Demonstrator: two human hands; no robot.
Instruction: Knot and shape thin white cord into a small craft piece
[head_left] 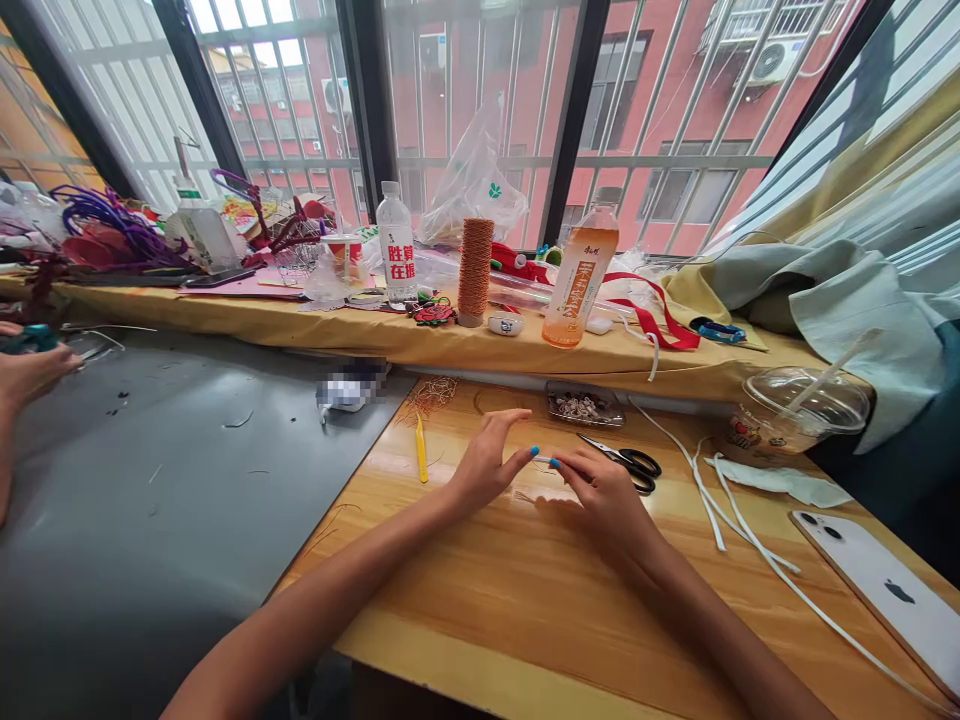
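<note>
White, short and slim, a small piece (544, 459) sits between a person's two hands, just above a wooden bench (450, 610). The right hand (606, 495) has its thumb and fingers drawn together in a pinch on one end of it. The left hand (486, 465) is held loosely open, forefinger and thumb well apart, with the thumb tip at the other end; whether that tip presses on the piece is too fine to tell.

To the left of the left hand lie yellow tweezers (421, 450). Just beyond the hands is a clear tray (553, 412) of small pale bits (581, 407). Black-handled scissors (637, 462) lie beside the right hand, partly behind it, and farther right are loose white cords (757, 535) and a phone (892, 590). A copper-coloured spool (475, 270) stands on the ledge (352, 335) past both hands. Well to the left is another person's hand (34, 370).

For handling so small a piece, a light, steady pinch close to its end would probably serve best, with the forearms resting on the bench to quiet any tremble, and the left thumb meeting the piece squarely so that it does not twist or slip.
</note>
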